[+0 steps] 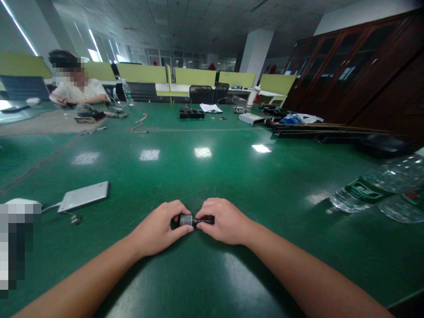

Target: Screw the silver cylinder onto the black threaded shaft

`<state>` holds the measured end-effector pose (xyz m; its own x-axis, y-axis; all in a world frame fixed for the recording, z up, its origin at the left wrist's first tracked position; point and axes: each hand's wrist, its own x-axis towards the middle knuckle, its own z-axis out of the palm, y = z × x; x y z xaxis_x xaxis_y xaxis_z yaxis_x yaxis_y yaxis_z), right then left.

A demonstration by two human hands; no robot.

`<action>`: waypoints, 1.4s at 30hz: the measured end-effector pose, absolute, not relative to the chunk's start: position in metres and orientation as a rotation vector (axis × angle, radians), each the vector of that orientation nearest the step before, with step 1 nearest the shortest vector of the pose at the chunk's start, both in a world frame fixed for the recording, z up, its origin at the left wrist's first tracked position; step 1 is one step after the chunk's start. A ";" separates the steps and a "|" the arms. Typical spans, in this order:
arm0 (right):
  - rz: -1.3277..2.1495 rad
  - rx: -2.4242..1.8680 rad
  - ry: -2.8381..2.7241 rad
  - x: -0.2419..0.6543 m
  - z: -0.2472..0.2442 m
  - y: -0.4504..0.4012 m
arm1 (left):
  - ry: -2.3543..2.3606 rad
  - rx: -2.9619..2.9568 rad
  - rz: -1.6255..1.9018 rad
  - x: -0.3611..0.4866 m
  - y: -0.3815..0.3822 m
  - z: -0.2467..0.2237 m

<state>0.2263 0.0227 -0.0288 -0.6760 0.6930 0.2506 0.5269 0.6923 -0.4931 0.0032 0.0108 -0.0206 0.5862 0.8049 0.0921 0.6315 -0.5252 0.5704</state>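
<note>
Low in the middle of the head view, a small cylindrical part with a silver-grey body [186, 220] and a dark, ridged shaft lies sideways between my two hands; it looks like a motor part, though its exact kind is unclear. My left hand [162, 229] is closed around the silver body, thumb in front and fingers behind. On the other side, my right hand [225, 221] pinches the thin shaft between thumb and fingers. Both hands are just over the green tabletop [185, 176]. My fingers hide some of the part's dark ends.
A white power bank [84, 196] with a cable lies left, beside a small metal piece [76, 218]. Clear plastic bottles [367, 190] lie right. Farther back are a black tray [191, 113], a cord [139, 123], dark strips [298, 131] and a seated person [79, 90].
</note>
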 end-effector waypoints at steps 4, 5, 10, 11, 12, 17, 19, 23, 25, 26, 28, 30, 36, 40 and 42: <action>0.534 -0.946 -2.495 0.228 -0.028 0.023 | 1.141 2.335 0.475 0.003 0.011 -0.021; 0.533 -0.946 -2.499 0.228 -0.028 0.023 | 1.142 2.335 0.476 0.003 0.011 -0.021; 0.550 -0.960 -2.507 0.228 -0.025 0.023 | 1.138 2.335 0.479 0.002 0.011 -0.021; 0.552 -0.962 -2.509 0.228 -0.025 0.023 | 1.135 2.335 0.478 0.002 0.011 -0.021; 0.550 -0.963 -2.511 0.228 -0.024 0.023 | 1.133 2.336 0.477 0.002 0.011 -0.021; 0.540 -0.961 -2.530 0.231 -0.024 0.023 | 1.131 2.343 0.491 0.001 0.010 -0.022; 0.544 -0.957 -2.534 0.232 -0.023 0.023 | 1.126 2.346 0.495 0.000 0.010 -0.022; 0.548 -0.968 -2.528 0.232 -0.022 0.023 | 1.130 2.349 0.483 0.000 0.010 -0.021; 0.560 -0.985 -2.523 0.232 -0.021 0.023 | 1.129 2.347 0.480 0.000 0.010 -0.020; 0.567 -0.999 -2.524 0.232 -0.020 0.022 | 1.130 2.346 0.480 0.000 0.010 -0.020; 0.588 -1.034 -2.531 0.234 -0.018 0.022 | 1.136 2.344 0.481 0.001 0.010 -0.020; 0.610 -1.068 -2.546 0.238 -0.014 0.023 | 1.140 2.343 0.483 0.001 0.010 -0.019; 0.700 -1.172 -2.572 0.259 -0.005 0.031 | 1.154 2.328 0.471 0.003 0.009 -0.017; 0.768 -1.196 -2.548 0.265 -0.004 0.034 | 1.158 2.324 0.467 0.002 0.009 -0.016; 0.778 -1.170 -2.554 0.264 -0.005 0.034 | 1.156 2.326 0.474 0.002 0.009 -0.017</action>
